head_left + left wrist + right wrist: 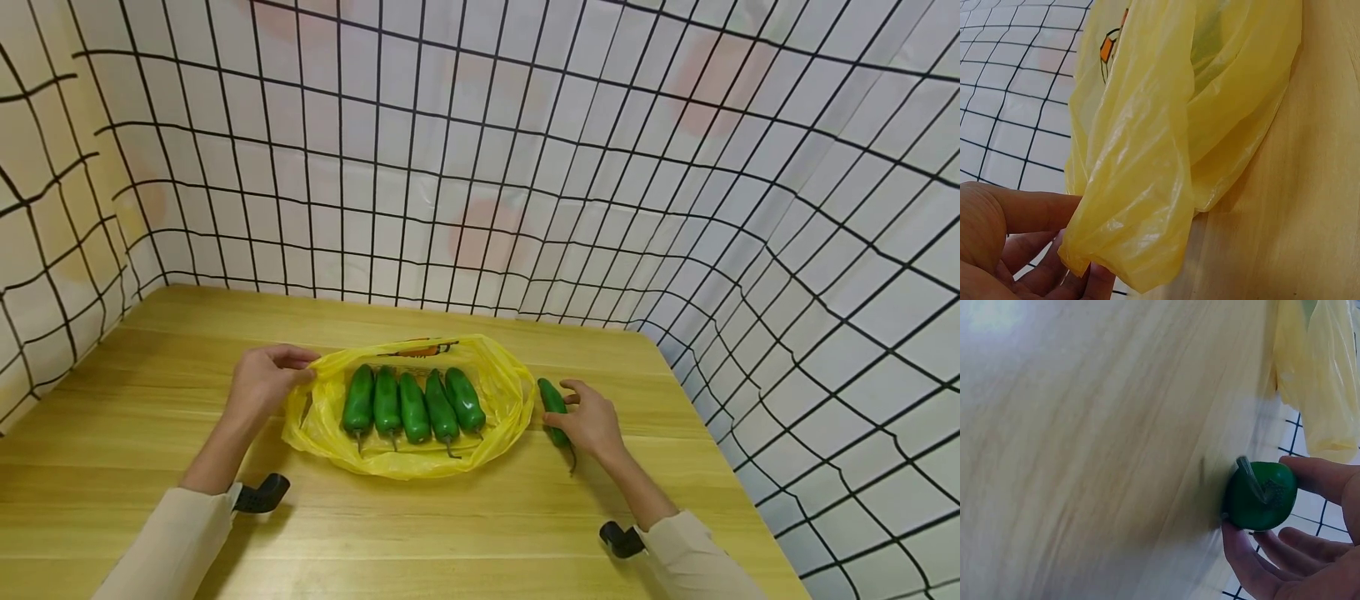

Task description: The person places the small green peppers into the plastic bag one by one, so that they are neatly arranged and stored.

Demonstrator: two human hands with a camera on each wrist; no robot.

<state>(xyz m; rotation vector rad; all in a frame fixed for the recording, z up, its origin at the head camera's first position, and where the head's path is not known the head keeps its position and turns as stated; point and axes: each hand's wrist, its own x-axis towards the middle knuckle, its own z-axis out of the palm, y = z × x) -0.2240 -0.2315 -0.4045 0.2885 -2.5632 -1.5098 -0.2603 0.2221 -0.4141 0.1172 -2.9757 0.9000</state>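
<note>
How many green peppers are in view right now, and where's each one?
6. Five green peppers lie side by side on the yellow bag, whose edge the left hand holds. The sixth pepper lies on the table, gripped by the right hand. None seem hidden.

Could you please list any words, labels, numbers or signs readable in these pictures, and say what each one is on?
No text can be read in any view.
The yellow plastic bag bears an orange and black print along its far rim; it is too small and creased to read.
The green peppers and the wooden table carry no markings.
</note>
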